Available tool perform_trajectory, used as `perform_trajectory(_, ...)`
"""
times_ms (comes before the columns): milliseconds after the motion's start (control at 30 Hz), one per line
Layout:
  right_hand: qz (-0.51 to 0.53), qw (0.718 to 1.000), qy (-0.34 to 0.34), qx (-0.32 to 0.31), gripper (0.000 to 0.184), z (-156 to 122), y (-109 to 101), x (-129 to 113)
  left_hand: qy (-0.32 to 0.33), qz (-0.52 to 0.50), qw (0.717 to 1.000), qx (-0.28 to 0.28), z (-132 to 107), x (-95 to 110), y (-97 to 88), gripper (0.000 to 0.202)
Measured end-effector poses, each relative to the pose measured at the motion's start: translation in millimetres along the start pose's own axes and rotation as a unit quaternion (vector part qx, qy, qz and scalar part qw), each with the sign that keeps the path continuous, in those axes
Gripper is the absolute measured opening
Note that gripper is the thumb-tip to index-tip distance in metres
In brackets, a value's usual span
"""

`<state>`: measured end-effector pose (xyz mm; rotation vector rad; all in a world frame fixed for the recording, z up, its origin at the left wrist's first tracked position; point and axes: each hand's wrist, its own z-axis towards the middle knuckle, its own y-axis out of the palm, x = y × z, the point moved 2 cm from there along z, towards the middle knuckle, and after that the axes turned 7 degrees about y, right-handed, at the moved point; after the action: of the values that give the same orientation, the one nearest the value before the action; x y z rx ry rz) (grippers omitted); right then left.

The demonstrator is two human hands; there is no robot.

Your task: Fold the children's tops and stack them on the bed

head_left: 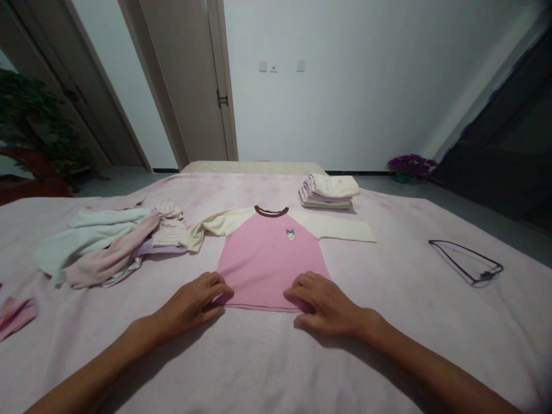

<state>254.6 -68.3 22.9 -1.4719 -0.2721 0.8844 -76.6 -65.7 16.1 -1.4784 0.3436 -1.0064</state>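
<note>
A long-sleeved shirt (269, 264) with a pink body, cream sleeves and a dark red collar lies spread face up on the bed. A small cartoon duck face marks its chest. At the shirt's lower left corner rests my left hand (196, 299), fingers curved on the hem and thumb apart from them. My right hand (325, 305) lies over the lower right corner, its fingertips on the pink cloth and its thumb apart below the hem. The right sleeve in view is straight; the left one is bent and crumpled near the clothes pile.
Several loose clothes (112, 244) are heaped on the left, with a pink piece of cloth (17, 316) nearer me. Behind the shirt's right sleeve stands a stack of folded clothes (330, 192). A black wire-like triangular frame (466, 261) lies on the pale pink bedsheet (267, 362) at right.
</note>
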Motion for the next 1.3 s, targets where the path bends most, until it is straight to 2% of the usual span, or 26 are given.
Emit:
perform_trajectory(67, -0.013, 1.000, -0.002, 0.009, 0.018, -14.0, -0.1, 0.8, -0.008, -0.001, 1.000, 0.009, -2.5, -3.1, 4.4, 0.017)
perform_trajectory(167, -0.017, 0.999, 0.008, 0.038, 0.025, -28.7, -3.0, 15.2, -0.012, -0.028, 1.000, -0.002, -5.3, -6.4, 8.2, 0.016)
perform_trajectory(300, -0.012, 0.999, 0.009, 0.030, 0.029, -39.7, -9.2, 26.7, -0.008, -0.060, 0.998, -0.024, -7.4, -5.2, 9.8, 0.013)
perform_trajectory(500, -0.069, 0.997, 0.038, 0.011, 0.026, -48.2, -11.8, 22.2, -0.006, 0.009, 1.000, 0.008, -4.5, -4.8, 15.5, 0.010)
perform_trajectory(600, -0.107, 0.993, 0.051, -0.004, 0.017, -53.6, -16.3, 24.7, -0.014, 0.007, 1.000, -0.005, -3.5, -8.3, 16.5, 0.008)
perform_trajectory(733, -0.118, 0.989, 0.083, -0.033, 0.019, -57.5, -27.9, 26.6, -0.031, -0.012, 0.999, -0.032, -0.9, -8.9, 11.4, 0.005)
perform_trajectory(867, -0.107, 0.990, 0.094, -0.012, 0.011, -48.3, -33.9, 15.7, -0.008, -0.004, 1.000, -0.022, 6.9, -1.7, 12.0, 0.007)
perform_trajectory(1067, -0.109, 0.993, 0.031, -0.010, 0.010, -26.1, -11.0, -2.9, 0.016, 0.077, 0.997, -0.011, 17.8, 6.2, 24.9, 0.013)
perform_trajectory(1200, -0.153, 0.988, 0.024, 0.015, 0.017, -21.8, 4.8, -3.0, 0.025, 0.124, 0.992, -0.015, 18.6, 6.7, 26.3, 0.016)
perform_trajectory(1300, -0.159, 0.986, 0.030, 0.028, 0.020, -20.9, 8.1, -1.4, 0.039, 0.149, 0.988, -0.015, 19.3, 9.2, 24.7, 0.019)
